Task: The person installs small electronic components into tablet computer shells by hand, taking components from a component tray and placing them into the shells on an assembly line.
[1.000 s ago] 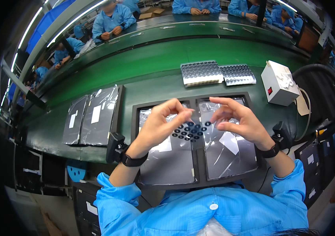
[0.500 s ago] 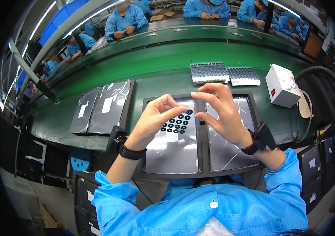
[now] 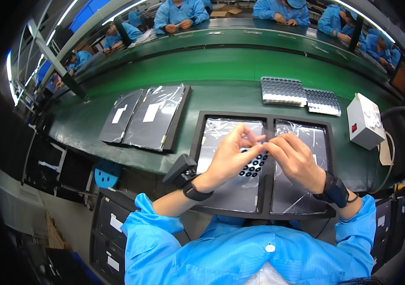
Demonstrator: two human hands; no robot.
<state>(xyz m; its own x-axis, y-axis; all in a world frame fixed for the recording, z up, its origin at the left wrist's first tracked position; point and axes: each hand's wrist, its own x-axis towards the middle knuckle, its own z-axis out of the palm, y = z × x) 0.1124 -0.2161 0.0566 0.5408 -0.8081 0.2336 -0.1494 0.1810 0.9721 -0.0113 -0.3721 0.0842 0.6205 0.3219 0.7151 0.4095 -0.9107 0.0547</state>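
My left hand [image 3: 233,151] pinches the upper edge of a clear sheet of black ring-shaped pieces [image 3: 253,167], with thumb and forefinger closed. Several rows of these rings show below the thumb. Against its fingertips, my right hand [image 3: 295,156] is closed in a pinch; what lies between its fingers is too small to make out. Both hands are above a black two-part foam tray [image 3: 266,190]. In its left recess lies a dark flat panel in clear film [image 3: 231,197], partly under the hands. A second film-wrapped panel [image 3: 292,192] fills the right recess.
Another tray with film-wrapped panels [image 3: 152,116] sits to the left on the green bench [image 3: 221,97]. Two clear blister trays [image 3: 283,91] lie beyond my hands. At right stands a white box with a red switch [image 3: 365,122]. Co-workers in blue sit across the bench.
My right hand has closed from open, apart fingers into a pinch and met the left fingertips. The view has shifted, so the bench things appear further right.
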